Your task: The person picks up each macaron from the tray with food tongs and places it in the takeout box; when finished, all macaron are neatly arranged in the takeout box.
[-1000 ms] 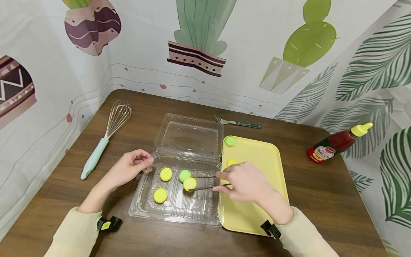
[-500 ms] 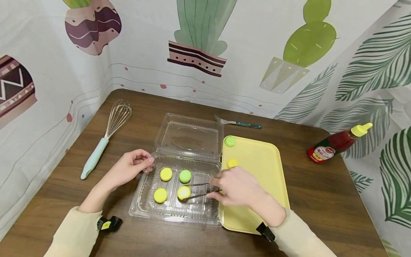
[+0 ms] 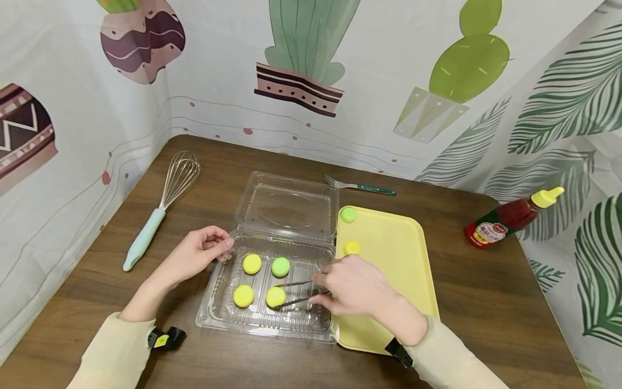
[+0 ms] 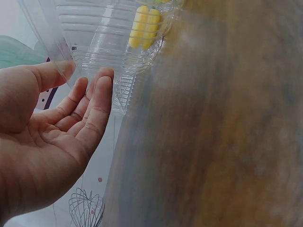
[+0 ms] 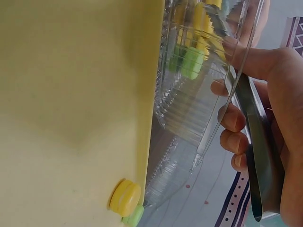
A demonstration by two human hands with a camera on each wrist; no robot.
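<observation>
My right hand [image 3: 347,283] grips metal tongs [image 5: 255,151], whose tips are on either side of a yellow macaron [image 3: 275,297] at the bottom of the clear plastic container [image 3: 311,329]. Beside it in the container sit a green macaron [image 3: 280,267] and two more yellow ones, one at the upper left [image 3: 252,264] and another at the lower left [image 3: 243,296]. With thumb and fingers, my left hand [image 3: 199,251] pinches the container's upper left rim. The container's lid [image 3: 289,205] lies folded back behind it.
Right against the container lies a yellow tray [image 3: 403,248] with a green macaron [image 3: 347,214] and a yellow macaron [image 3: 352,247] at its left edge. A fork [image 3: 364,187] lies behind, a whisk [image 3: 157,216] at left, a sauce bottle [image 3: 510,217] at right.
My right hand has moved left and toward me, lowering the yellow macaron in the tongs from beside the green one to the front row. The left hand has stayed at the rim.
</observation>
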